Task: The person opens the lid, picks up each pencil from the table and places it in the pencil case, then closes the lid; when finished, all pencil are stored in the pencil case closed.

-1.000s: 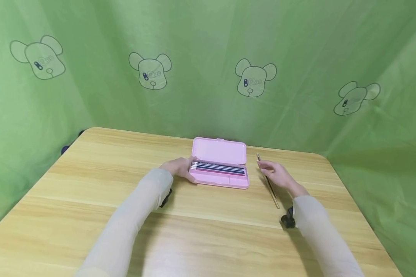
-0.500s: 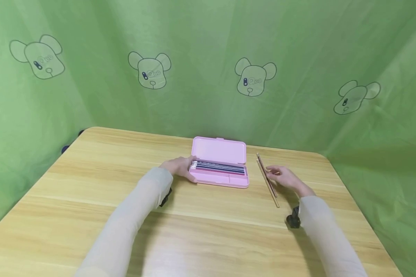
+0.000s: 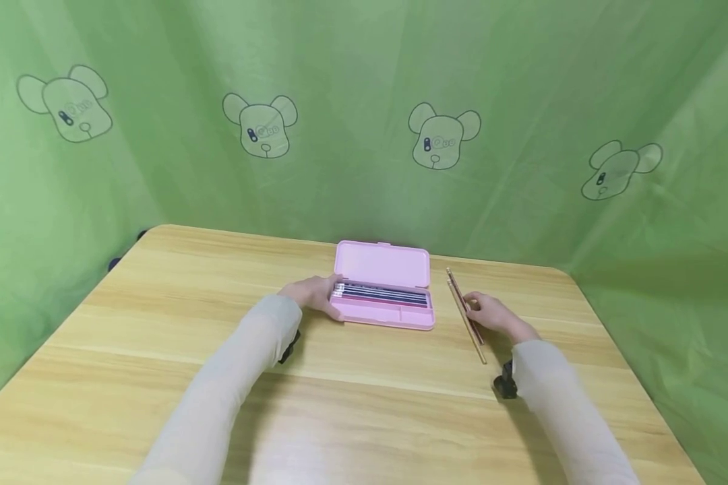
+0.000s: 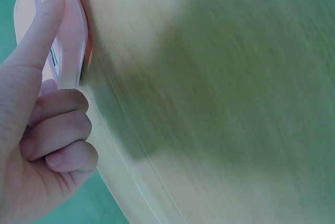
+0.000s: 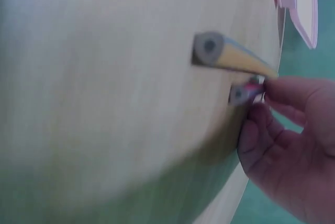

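An open pink pencil case point(image 3: 370, 312) lies toward the back of the table, its lid point(image 3: 382, 264) folded back. Several dark striped pencils point(image 3: 388, 295) and a pink one fill its long compartment. My left hand point(image 3: 311, 294) grips the case's left end; in the left wrist view the thumb point(image 4: 44, 22) lies along it, other fingers curled. Right of the case, a yellow pencil point(image 3: 473, 337) and a dark red pencil point(image 3: 476, 331) lie side by side, slanting. My right hand point(image 3: 491, 314) pinches the red pencil point(image 5: 253, 89) between thumb and finger, beside the yellow one.
The wooden table point(image 3: 352, 411) reaches back to a green curtain point(image 3: 352, 188) printed with bear heads. A small black device point(image 3: 505, 382) sits at my right wrist, another point(image 3: 289, 347) at my left.
My right hand shifted right, off the yellow pencil, then came back slightly left and took the red pencil between its fingertips. The left hand and case stayed put.
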A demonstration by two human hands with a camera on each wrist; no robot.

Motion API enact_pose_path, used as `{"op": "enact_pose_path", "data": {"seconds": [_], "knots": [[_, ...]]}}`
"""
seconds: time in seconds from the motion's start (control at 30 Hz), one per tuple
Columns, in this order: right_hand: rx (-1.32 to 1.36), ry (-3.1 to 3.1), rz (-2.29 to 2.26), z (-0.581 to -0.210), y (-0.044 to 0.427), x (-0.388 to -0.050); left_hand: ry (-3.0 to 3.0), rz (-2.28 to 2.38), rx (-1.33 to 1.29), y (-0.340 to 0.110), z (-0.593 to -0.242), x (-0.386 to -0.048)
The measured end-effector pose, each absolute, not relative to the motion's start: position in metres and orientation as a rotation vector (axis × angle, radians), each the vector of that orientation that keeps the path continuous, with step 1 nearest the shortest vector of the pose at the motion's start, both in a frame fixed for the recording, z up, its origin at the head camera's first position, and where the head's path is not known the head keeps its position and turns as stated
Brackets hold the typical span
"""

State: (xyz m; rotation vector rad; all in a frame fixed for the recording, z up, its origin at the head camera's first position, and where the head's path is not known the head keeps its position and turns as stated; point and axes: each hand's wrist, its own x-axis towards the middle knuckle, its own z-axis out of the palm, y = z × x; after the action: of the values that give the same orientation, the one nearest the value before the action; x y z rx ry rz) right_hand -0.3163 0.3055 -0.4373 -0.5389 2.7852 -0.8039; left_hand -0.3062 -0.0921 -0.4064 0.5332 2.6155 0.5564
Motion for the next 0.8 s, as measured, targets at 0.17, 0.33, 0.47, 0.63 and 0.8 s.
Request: {"op": "enact_pose_path", "data": {"seconds": [0.17,0.33,0.47,0.63,0.8], "knots": [[-0.434,2.825,-0.709,-0.439,0.299,-0.32,2.62,0.556,0.538,-0.092,-0.407,-0.306],[-0.315,2.856,-0.594,-0.422,0.279,-0.306,2.625,0.545,0.538,-0.092,-0.408,-0.308],[-0.333,2.846,-0.613,-0.42,0.277,-0.302,2.627,0.529,0.527,-0.092,-0.41,-0.309],[-0.37,2.824,-0.72,-0.422,0.281,-0.303,2.629,0.527,0.52,-0.093,-0.411,-0.31],[-0.447,2.858,-0.815,-0.417,0.281,-0.302,2.627,0.536,0.522,-0.092,-0.411,-0.311]]}}
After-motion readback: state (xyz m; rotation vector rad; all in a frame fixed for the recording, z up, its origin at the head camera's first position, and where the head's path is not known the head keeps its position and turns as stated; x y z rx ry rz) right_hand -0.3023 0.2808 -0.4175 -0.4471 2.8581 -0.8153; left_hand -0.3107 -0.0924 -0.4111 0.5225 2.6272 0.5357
